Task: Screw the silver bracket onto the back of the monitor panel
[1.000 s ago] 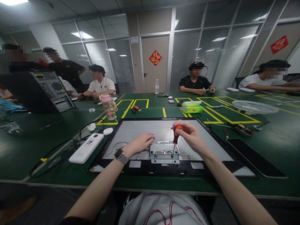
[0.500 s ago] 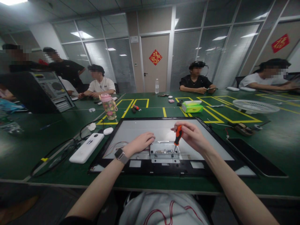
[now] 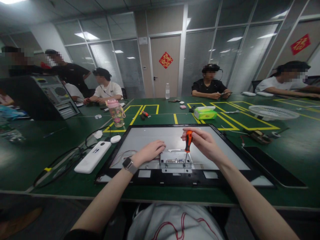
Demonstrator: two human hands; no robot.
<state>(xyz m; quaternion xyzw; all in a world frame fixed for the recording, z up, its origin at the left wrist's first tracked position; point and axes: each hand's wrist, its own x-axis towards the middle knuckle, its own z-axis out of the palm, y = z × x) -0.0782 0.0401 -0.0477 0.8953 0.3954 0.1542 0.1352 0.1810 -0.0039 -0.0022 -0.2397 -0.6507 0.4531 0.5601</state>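
Note:
A flat display panel (image 3: 140, 136) with a black frame lies in front of me, its pale grey back facing up. On its near middle part sits a metal housing (image 3: 172, 156) with connector ports along the near side. My right hand (image 3: 205, 142) grips an orange and black screwdriver (image 3: 188, 138) by the handle. The shaft points down, with its tip at the right part of the housing's near side. My left hand (image 3: 150, 150), wearing a watch (image 3: 128, 163), rests palm down on the panel. Its fingers stretch to the housing's far left corner; thin wires run beside it.
Left of the panel lie a white power bank (image 3: 93, 157), a small white case (image 3: 115, 139) and black cables. Beyond stand a pink-lidded bottle (image 3: 116, 114) and a green tissue pack (image 3: 205, 113). A dark flat panel (image 3: 273, 166) lies right. Several people sit or stand around the table.
The screwdriver has become more upright, its handle shifting slightly left and up with my right hand. My left hand stays in place.

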